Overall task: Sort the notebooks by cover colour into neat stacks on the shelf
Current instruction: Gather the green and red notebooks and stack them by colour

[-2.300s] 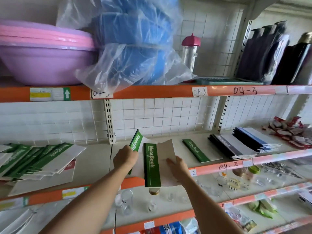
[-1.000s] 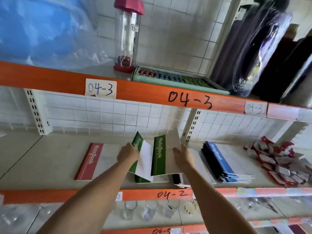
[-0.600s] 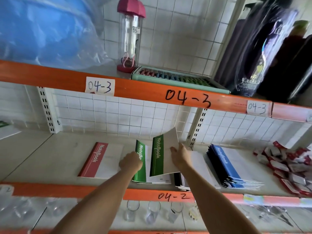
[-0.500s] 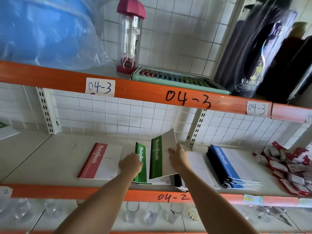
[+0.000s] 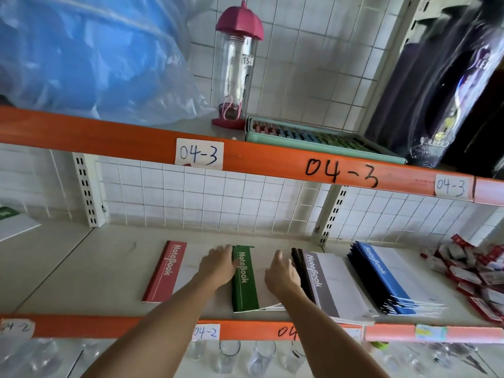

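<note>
A small stack of green-spined notebooks [image 5: 244, 279] lies flat on the middle shelf [image 5: 90, 271]. My left hand [image 5: 219, 264] rests against its left edge, fingers relaxed. My right hand [image 5: 281, 274] lies on its white cover at the right side, fingers loosely bent. A red-spined notebook [image 5: 166, 271] lies to the left. A grey-spined stack [image 5: 324, 285] and a blue-spined stack [image 5: 387, 279] lie to the right. Another green notebook [image 5: 8, 214] peeks in at the far left.
The orange shelf beam [image 5: 109, 327] runs along the front edge. Red-and-white packets [image 5: 474, 271] pile at the right end. Above stand a pink-capped clear bottle [image 5: 237, 66], a teal tray [image 5: 321, 140] and a blue plastic-wrapped bundle [image 5: 90, 55]. Glasses [image 5: 229, 356] stand on the shelf below.
The two green notebooks that my hands held upright now lie flat on the green stack. Both hands have let go and rest on the stack's sides.
</note>
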Available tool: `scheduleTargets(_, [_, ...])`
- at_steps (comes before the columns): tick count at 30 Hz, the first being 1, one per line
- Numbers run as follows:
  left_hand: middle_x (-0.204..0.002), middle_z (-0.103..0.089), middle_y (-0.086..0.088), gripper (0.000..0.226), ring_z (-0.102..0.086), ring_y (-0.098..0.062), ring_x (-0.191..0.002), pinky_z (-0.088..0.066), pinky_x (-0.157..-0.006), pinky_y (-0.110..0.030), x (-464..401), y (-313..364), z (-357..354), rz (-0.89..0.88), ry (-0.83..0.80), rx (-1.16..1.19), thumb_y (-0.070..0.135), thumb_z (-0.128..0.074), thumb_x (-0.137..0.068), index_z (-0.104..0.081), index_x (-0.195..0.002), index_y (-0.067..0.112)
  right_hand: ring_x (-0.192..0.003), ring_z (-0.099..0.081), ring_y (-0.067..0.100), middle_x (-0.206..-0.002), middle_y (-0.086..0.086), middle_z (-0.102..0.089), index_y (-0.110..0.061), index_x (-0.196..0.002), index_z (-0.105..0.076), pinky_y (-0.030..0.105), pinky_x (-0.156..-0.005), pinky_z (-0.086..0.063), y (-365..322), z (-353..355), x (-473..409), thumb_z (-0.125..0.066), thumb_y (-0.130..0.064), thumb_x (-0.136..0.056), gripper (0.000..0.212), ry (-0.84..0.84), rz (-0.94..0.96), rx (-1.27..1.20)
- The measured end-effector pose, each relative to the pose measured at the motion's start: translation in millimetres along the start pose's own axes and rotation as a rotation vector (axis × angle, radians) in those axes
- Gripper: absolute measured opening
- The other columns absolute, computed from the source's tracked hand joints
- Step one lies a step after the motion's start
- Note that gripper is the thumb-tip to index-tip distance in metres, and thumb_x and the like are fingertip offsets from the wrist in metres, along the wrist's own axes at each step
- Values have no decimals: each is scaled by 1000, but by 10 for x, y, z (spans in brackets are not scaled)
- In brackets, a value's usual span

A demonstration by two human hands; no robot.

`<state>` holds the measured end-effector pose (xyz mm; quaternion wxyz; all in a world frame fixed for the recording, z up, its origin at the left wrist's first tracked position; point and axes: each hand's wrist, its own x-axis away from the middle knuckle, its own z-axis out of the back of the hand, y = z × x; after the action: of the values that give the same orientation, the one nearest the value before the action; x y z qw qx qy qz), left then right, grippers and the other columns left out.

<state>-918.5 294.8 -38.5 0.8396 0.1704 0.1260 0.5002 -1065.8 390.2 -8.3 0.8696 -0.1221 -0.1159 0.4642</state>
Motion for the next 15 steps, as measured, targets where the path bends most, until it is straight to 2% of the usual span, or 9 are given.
scheduleTargets(3, [-117,-57,-7,40,-56,-25,-104,-50,-88,-40,-39,-60,55,-27,-12,-64,44,-46,-101,-47,-128,14,-126,-45,34,-138,16,-43,-14,-140,-38,40,-96,-45,-54,-115,17,-47,-21,-97,44,-71,-32,118])
scheduleTargets(6, [-120,-57,-9,43,-55,-26,-107,-49,-89,-40,-52,-107,92,-55,-31,-126,47,-43,-101,-46,-129,14,-129,-41,32,-141,13,-41,-14,-137,-44,41,-101,-41,-128,-172,12,-49,-26,-97,42,-102,-56,227])
scheduleTargets(10, [-124,-56,-9,41,-54,-27,-110,-48,-90,-41,-50,-165,138,-101,-38,-161,44,-44,-101,-44,-132,16,-128,-43,31,-138,12,-44,-14,-133,-47,41,-101,-40,-199,-185,0,-48,-29,-97,39,-68,-33,147])
scheduleTargets(15, [-128,-57,-10,46,-58,-26,-109,-51,-90,-41,7,-310,268,-73,-14,-94,40,-50,-100,-44,-137,15,-124,-46,30,-137,9,-46,-12,-134,-47,42,-104,-41,-336,-187,-14,-51,-30,-96,43,-35,142,45])
